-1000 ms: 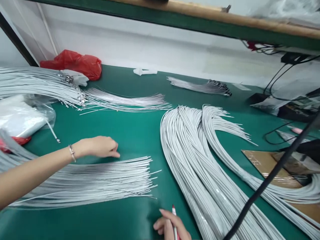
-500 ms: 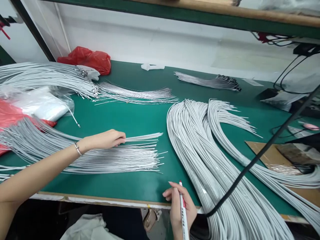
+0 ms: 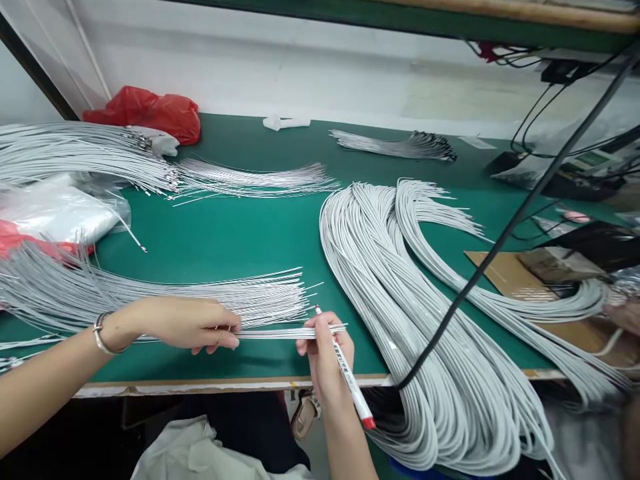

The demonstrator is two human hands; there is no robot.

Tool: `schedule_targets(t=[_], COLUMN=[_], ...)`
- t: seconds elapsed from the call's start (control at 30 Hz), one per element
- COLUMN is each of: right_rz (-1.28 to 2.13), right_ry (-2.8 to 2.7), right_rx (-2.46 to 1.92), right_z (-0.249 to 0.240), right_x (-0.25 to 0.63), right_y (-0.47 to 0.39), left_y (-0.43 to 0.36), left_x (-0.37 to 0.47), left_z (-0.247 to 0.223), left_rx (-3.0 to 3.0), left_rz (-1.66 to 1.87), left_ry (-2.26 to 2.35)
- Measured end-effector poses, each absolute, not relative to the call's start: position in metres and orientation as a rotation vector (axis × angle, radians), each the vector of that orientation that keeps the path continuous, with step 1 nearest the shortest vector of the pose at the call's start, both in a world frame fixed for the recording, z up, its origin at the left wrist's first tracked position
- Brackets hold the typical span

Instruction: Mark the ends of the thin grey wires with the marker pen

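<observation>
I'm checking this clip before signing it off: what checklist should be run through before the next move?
1. Left hand gripping the small wire bundle: ok.
2. Right hand at that bundle's right end: ok.
3. Marker secure in the right hand: ok.
4. Marker tip uncapped: cannot tell, too small.
5. Small bundle apart from the larger wire pile along its whole length: cannot tell, the left hand covers part.
6. Pile's right-hand ends even: not ok, several stick out.

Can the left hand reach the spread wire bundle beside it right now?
Probably yes: the left hand is close beside the spread wire bundle with nothing between, though the few wires in its grip may hinder grasping.
</observation>
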State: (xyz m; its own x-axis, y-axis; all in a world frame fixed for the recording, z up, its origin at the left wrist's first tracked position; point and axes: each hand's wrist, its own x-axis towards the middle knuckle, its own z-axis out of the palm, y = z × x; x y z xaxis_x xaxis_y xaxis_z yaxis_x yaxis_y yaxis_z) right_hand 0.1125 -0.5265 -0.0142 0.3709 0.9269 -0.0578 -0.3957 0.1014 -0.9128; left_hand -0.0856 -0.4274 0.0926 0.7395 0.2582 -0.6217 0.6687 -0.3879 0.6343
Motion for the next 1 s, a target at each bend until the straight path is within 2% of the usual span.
schedule_targets(t=[0.23,0.47,0.67,0.83,1.0], right_rz=[0.957,0.538,0.371,0.358,0.585], right_ry=[-0.863,-0.997,-1.192,-1.258,-1.239], right_rx=[-1.231,-1.331,-1.420,-1.366,-1.308], right_z=[-0.018,-0.019,-0.017,-0.019,-0.023], right_x=[0.111,0.138,0.125,0.120,0.133], right_y=[-0.532,-0.555,-0.560,-0.557,-0.555], left_y=[-0.447,-0.445,-0.444,-0.445,-0.447], left_x=[-0.037,-0.029,-0.028,-0.025,-0.023], left_z=[0.067,0.073,0.073,0.068,0.068], left_rx=[1.842,1.965,2.009,1.979,1.998], left_rz=[-0.086,0.056,0.050,0.055,0.059], left_ry=[0.673,0.674,0.681,0.683,0.629])
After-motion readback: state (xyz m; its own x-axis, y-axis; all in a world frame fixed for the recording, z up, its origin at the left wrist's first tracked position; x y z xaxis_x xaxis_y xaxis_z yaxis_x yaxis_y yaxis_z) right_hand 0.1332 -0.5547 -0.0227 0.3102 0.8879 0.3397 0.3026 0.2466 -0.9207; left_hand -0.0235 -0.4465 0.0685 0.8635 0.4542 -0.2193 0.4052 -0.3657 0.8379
